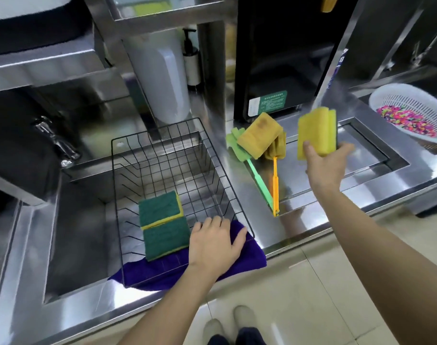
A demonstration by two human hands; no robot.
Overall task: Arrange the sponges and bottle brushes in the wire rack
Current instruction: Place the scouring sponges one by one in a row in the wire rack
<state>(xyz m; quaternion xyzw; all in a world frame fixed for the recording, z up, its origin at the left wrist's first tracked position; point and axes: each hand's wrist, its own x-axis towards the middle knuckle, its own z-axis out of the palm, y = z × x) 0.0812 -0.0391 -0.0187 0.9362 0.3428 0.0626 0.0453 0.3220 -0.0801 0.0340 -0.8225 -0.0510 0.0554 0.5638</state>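
Sponges point(316, 134), seemingly two stacked, sit clamped in the right hand point(324, 163) above the table point(250, 195); left hand point(213, 241), fingers spread, rests on the wire rack point(162, 155) holding two green sponges point(162, 221).

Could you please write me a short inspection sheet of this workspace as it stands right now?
Surface: steel counter with a sink; a purple cloth lies under the rack's near edge.
Job's things: wire rack over the sink holds two green-topped sponges. A worn sponge lies on the green brush and orange brush on the counter.
Clutter: white colander of coloured bits, far right; pump bottle at the back.
Grippers: left hand rests on the rack's near rim; right hand holds yellow sponges in the air.
Cables: nothing seen.
Surroundings: steel shelving, tiled floor.
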